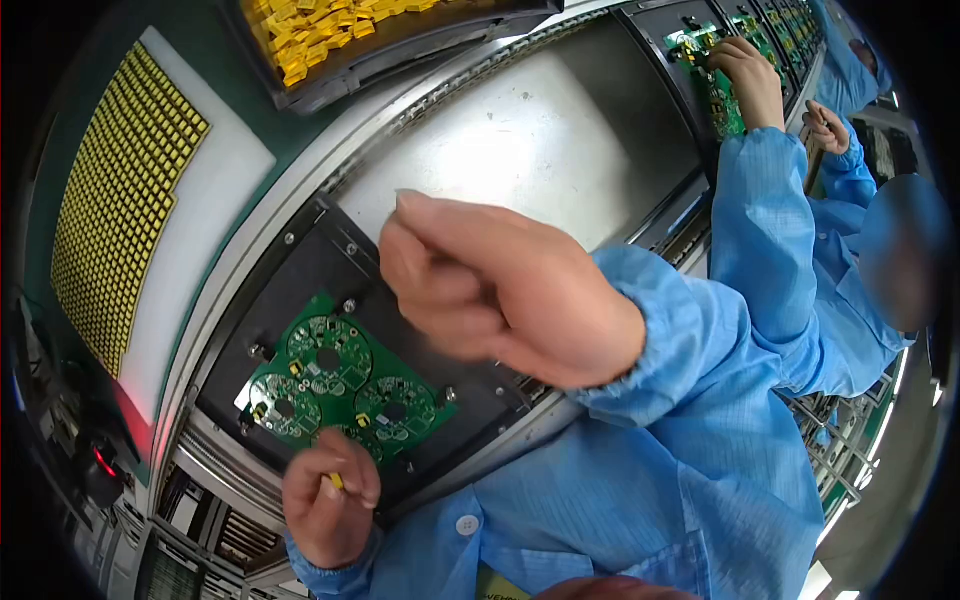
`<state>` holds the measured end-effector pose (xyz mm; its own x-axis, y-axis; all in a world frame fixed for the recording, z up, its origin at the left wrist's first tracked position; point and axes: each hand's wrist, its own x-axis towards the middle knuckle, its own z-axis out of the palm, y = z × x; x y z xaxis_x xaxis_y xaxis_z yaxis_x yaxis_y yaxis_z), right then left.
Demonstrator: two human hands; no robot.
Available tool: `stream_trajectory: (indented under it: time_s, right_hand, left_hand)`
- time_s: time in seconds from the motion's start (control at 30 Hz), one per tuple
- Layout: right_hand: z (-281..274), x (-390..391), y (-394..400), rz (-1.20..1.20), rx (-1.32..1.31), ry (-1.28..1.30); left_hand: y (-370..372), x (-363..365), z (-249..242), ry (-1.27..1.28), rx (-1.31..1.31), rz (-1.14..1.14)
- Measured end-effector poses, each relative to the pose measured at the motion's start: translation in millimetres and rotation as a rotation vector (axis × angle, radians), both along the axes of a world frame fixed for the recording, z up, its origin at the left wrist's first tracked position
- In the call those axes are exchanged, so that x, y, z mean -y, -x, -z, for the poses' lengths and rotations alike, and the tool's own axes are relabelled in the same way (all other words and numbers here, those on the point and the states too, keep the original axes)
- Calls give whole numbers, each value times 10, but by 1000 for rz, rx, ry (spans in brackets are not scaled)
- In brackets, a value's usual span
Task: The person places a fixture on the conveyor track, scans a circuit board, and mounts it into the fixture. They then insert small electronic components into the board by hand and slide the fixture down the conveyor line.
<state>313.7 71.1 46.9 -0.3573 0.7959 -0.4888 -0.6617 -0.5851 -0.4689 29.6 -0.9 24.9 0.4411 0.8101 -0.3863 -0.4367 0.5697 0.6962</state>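
So I'm standing by this line, and the person in blue sleeves has a green board (340,388) sitting in a black tray (305,265), pretty much in front of them. The left hand (328,510) is down at the board's near edge, fingers bunched up, gripping a small yellow piece (336,481) at the fingertips. It covers a bit of the board, so I can't say whether it's actually touching it. A few yellow bits are on the board too, around its round sections.

The right hand (515,290) is up above the tray's right side, a bit blurry, fingers curled in and thumb up by the forefinger. Honestly can't tell if it's pinched shut on anything or just loosely curled.

Just past the tray there's a shiny metal plate (500,140). Over to the left is a white sheet (215,190) with rows and rows of yellow blocks (130,210), and at the top a dark bin (350,82) with loose yellow pieces (320,30) heaped in it. Farther up the line on the right, a co-worker's hand (748,80) is on another green board (722,105). Same blue sleeves.
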Motion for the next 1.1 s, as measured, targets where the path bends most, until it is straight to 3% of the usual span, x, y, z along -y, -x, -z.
stream_trajectory:
  time_s: [0.03, 0.07, 0.1, 0.27, 1.1]
  right_hand:
    - [-24, 58, -23, -29, 20, -84]
    - [-18, 118, 47, 64, 252, -296]
    - [-7, 139, 54, 158, 313, -451]
    - [41, 274, 11, 560, 558, -1145]
    - [-61, 245, -97, 418, 581, -1216]
  left_hand:
    - [-33, 18, -27, -22, -43, 53]
    - [-42, 14, -51, -46, -87, 105]
    - [-61, 4, -60, -76, -129, 156]
    - [-66, -18, 12, -4, -21, 171]
    - [-116, 9, 59, 102, 42, 118]
